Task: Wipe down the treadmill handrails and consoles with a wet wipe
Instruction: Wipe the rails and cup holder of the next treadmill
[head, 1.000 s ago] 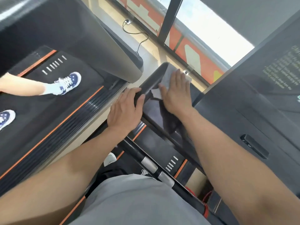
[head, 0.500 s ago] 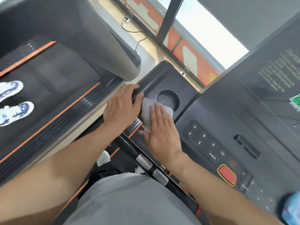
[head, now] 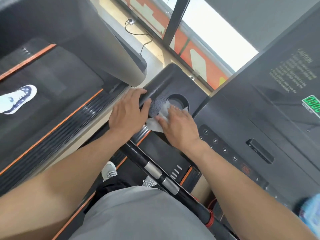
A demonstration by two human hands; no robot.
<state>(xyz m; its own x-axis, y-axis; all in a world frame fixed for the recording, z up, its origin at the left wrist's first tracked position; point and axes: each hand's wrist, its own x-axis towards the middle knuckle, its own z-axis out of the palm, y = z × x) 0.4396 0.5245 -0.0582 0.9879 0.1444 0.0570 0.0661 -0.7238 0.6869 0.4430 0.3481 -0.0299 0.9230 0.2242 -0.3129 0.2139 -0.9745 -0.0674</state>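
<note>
A white wet wipe [head: 155,124] lies on the black left wing of the treadmill console [head: 174,80], beside the round cup holder [head: 178,100]. My right hand [head: 178,126] presses flat on the wipe, fingers straight and reaching the cup holder's rim. My left hand [head: 128,113] grips the wing's left edge, thumb on top and fingers curled over the side. The surface between thumb and cup holder looks damp. The black handrail [head: 155,172] with silver sensor pads runs below my hands. The main console panel [head: 242,135] with number keys is to the right.
A second treadmill [head: 52,101] stands to the left, with another person's sneaker [head: 17,99] on its belt. A blue wipe packet [head: 311,213] rests on the console at the right edge. A window and floor cable lie ahead.
My right hand slid the wipe back from the far end of the wing toward the cup holder, then slightly forward onto its rim. My left hand has kept its grip on the wing's edge.
</note>
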